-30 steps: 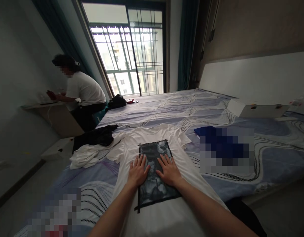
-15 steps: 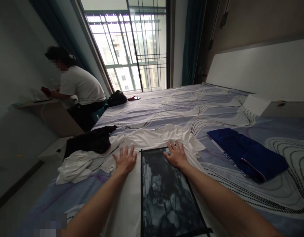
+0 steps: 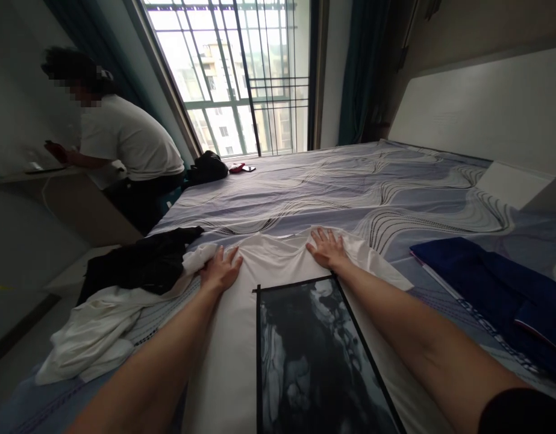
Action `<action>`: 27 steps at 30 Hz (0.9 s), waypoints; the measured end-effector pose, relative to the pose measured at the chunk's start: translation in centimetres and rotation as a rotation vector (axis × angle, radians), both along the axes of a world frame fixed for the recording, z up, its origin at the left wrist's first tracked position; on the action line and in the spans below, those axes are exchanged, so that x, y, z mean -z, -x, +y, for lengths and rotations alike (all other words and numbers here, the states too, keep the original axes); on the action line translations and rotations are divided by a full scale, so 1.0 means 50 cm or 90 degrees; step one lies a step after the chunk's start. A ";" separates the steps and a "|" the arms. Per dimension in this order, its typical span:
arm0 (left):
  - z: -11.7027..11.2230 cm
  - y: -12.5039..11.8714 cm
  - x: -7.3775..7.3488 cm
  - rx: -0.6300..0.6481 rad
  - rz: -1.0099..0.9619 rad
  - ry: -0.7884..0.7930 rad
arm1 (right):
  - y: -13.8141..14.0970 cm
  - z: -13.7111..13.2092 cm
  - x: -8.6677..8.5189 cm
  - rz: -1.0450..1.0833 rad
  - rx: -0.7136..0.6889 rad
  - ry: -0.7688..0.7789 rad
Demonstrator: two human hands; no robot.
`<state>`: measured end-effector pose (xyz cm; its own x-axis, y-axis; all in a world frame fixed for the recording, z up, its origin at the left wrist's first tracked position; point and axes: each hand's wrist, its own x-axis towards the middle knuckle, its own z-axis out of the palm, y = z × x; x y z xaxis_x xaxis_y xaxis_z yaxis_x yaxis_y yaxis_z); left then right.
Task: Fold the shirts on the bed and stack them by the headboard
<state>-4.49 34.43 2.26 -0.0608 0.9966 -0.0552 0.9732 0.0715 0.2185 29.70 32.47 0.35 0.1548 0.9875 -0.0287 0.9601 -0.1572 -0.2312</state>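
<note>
A white T-shirt (image 3: 235,337) with a dark rectangular print (image 3: 305,355) lies spread on the bed, its neckline pointing away from me. My left hand (image 3: 220,269) rests on the shirt's left shoulder, fingers apart. Across from it, my right hand (image 3: 327,247) lies flat with spread fingers on the right shoulder, beside the collar. Neither hand grips anything. The print sits below both hands, and its lower end is cut off by the picture's edge.
Black clothing (image 3: 137,262) and a crumpled white garment (image 3: 94,331) lie to the left. Folded blue clothing (image 3: 490,283) lies on the right of the patterned bedsheet (image 3: 278,193). A seated person (image 3: 128,141) leans over a desk (image 3: 74,199) at far left.
Both hands have slid away from me up the shirt, the right one leaving the print for the shoulder. The fabric near the collar looks flatter. The camera view has shifted.
</note>
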 end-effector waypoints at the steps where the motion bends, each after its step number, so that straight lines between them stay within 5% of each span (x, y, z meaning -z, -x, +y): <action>1: 0.013 0.002 0.001 0.000 -0.018 -0.005 | -0.004 0.018 0.001 0.010 0.030 -0.023; 5: 0.064 -0.011 -0.002 -0.038 -0.072 -0.074 | -0.012 0.073 0.008 0.048 0.205 -0.163; 12: 0.135 -0.139 -0.003 -0.200 -0.066 -0.161 | -0.033 0.111 0.013 0.073 0.196 -0.191; 15: 0.158 -0.163 -0.005 -0.160 -0.029 -0.163 | -0.040 0.127 0.011 0.084 0.195 -0.169; 20: 0.191 -0.136 -0.027 -0.030 -0.085 -0.033 | -0.052 0.145 -0.003 0.172 0.152 -0.199; 27: 0.191 -0.127 -0.011 -0.043 -0.185 -0.168 | -0.072 0.151 -0.004 0.209 0.189 -0.265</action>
<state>1.86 43.99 2.81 -0.1461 0.9732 0.1774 0.8632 0.0378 0.5035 33.31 40.00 0.54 0.4740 0.8419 0.2581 0.7568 -0.2396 -0.6081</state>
